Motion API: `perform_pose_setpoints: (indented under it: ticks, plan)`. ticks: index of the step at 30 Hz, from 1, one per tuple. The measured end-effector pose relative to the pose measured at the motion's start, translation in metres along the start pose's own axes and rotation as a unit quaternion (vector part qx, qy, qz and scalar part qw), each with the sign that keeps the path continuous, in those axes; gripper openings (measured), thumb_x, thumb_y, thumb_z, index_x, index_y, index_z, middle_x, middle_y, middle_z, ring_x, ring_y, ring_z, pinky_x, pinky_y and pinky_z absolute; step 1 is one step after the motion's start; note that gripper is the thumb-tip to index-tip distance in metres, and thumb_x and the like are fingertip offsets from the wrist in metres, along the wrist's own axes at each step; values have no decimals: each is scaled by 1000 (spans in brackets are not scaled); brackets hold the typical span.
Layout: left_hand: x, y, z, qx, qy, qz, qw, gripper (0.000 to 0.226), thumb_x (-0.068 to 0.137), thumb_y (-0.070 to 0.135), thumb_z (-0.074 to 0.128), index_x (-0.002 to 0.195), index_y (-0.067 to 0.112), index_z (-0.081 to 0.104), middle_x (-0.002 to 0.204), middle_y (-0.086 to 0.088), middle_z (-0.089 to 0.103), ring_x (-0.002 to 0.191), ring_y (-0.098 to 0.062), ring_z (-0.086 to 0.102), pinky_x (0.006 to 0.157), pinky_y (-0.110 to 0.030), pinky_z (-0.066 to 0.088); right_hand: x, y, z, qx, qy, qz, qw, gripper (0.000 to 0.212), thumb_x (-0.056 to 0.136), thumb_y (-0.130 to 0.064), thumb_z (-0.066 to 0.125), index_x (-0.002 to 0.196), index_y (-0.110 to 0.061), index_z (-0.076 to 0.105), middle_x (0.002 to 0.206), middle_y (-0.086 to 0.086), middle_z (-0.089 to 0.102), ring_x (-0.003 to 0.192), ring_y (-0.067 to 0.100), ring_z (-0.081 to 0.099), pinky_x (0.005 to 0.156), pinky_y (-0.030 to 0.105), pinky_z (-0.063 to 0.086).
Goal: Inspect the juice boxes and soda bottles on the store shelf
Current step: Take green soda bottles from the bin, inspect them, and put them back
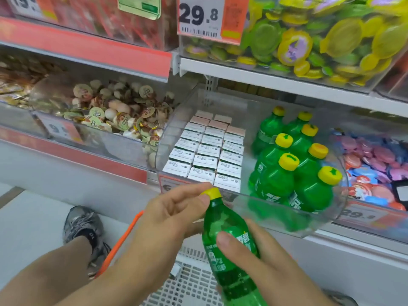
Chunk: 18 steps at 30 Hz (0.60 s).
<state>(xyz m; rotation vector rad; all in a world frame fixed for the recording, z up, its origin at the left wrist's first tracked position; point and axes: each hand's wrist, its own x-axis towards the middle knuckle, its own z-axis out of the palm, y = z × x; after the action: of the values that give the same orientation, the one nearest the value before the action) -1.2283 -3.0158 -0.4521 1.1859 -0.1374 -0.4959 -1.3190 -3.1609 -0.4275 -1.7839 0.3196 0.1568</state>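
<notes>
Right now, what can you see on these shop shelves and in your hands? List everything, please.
bottle in hand: one, green with yellow cap, held in front of the clear bin
bottles on shelf: about eight visible, green with yellow caps, right side of the clear bin
juice boxes: many, white tops, packed in rows, left side of the same bin
clear bin: one, see-through, middle shelf
round snack cups: many, brown and cream, bin to the left
price tag: one, white and orange, reads 29.8, upper shelf
shoe: one, grey, on the floor
left hand: pinches the cap
right hand: grips the bottle's body
</notes>
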Motion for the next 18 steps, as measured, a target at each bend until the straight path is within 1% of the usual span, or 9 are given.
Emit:
perform_pose_setpoints:
  ticks: [2,5,7,8,10,11,13,16,18]
  plan:
    - [-3,-2,1,0,-1,-10,1000,30,73,16,72,102,10,77,94,-19,76,81,-27,73,69,-29,58,-5,0,2,32,-15,28,999,37,61,-68,64,95,-54,63,88,-45,63,82,-27,57,69,2,43]
    - [-1,2,1,-18,0,-21,1000,32,70,4,74,102,7,76,96,-19,75,81,-26,74,68,-27,59,-3,-2,7,112,-38,85,989,33,58,-64,85,85,-57,69,86,-27,74,80,-12,68,78,20,48]
    - [2,5,0,-32,-8,-32,999,36,71,5,68,106,4,74,103,-20,74,92,-31,73,74,-32,61,5,2,9,124,-41,89,987,38,41,-50,77,76,-60,70,80,-20,76,76,-4,72,77,28,50]
    - [4,5,1,-26,-12,-37,999,38,71,7,65,108,4,73,105,-19,74,97,-33,72,80,-35,61,8,3,10,122,-31,87,988,42,36,-49,74,76,-60,71,79,-17,76,74,-2,72,78,30,50]
    - [6,6,1,-7,-18,-44,999,42,70,2,70,111,6,72,106,-17,75,101,-34,71,87,-39,58,8,5,8,118,-18,81,990,38,45,-50,82,80,-59,72,82,-18,76,75,-3,72,80,31,51]
    - [6,6,2,-5,-19,-48,999,43,70,5,70,112,8,71,106,-17,75,100,-33,71,86,-38,58,5,4,6,116,-20,70,991,35,54,-52,86,87,-56,72,86,-20,76,79,-4,71,82,29,52]
    - [6,6,2,-20,-26,-57,998,43,72,12,60,113,9,71,104,-18,75,96,-31,72,79,-34,60,2,1,3,93,-54,45,993,38,66,-58,83,100,-45,73,96,-16,76,90,-1,71,89,26,54]
    - [4,6,4,-43,-37,-62,996,40,73,11,57,109,10,74,105,-22,74,99,-35,71,80,-38,60,5,-2,4,42,-65,46,996,37,69,-57,82,101,-39,75,99,-3,76,91,4,70,90,24,51]
    - [4,5,5,-51,-41,-68,996,38,74,10,57,108,11,75,105,-24,73,103,-39,69,86,-45,57,4,2,6,78,-70,46,993,33,71,-52,83,100,-41,75,100,-9,76,94,0,69,88,23,52]
